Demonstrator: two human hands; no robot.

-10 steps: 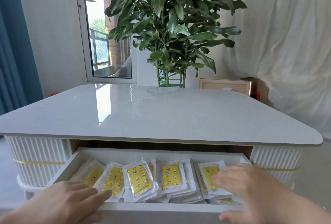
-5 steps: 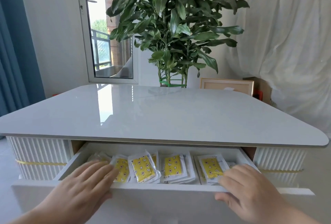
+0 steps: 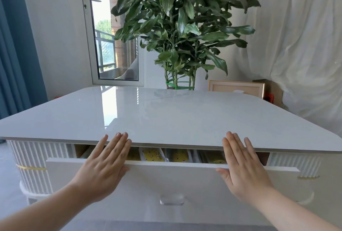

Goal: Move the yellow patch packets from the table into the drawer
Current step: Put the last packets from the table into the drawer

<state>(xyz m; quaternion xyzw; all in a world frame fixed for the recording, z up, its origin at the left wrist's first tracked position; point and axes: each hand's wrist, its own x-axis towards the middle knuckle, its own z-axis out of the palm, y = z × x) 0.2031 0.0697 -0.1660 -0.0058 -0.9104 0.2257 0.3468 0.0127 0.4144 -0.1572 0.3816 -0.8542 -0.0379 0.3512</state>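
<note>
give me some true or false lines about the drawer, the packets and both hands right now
1. The left hand and right hand press flat, fingers straight, on the drawer front. True.
2. The drawer is fully shut. False: a gap at its top shows yellow patch packets inside.
3. Packets lie on the table top. False: those in view are all in the drawer.
4. The right hand holds the clear knob. False: the knob sits untouched, lower down, between the hands.
5. A leafy plant stands behind the table. True.
</note>
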